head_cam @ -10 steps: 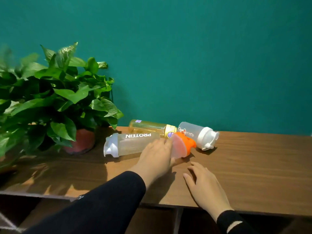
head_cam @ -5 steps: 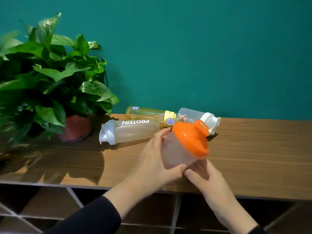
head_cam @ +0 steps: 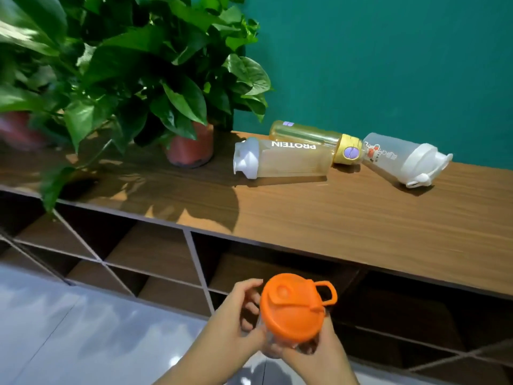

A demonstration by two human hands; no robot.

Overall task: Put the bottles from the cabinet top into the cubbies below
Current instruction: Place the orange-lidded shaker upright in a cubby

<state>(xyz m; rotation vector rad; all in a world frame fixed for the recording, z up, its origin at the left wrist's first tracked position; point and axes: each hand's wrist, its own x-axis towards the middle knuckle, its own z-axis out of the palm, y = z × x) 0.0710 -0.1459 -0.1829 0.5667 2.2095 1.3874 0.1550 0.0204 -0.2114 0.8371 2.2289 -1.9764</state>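
Note:
Both hands hold a clear shaker bottle with an orange lid upright in front of the cubbies, below the cabinet top. My left hand wraps its left side and my right hand cups it from beneath on the right. Three bottles lie on their sides on the cabinet top near the wall: a "PROTEIN" shaker with a white lid, a yellow bottle with a gold cap behind it, and a clear bottle with a white cap on the right.
A leafy plant in a red pot stands at the left of the cabinet top, with leaves hanging over the edge. A second red pot is at the far left. Grey tiled floor lies in front of the cubbies.
Both hands lifted the orange-lidded bottle off the cabinet top and brought it down in front of the cubbies. The view tilted down and to the left.

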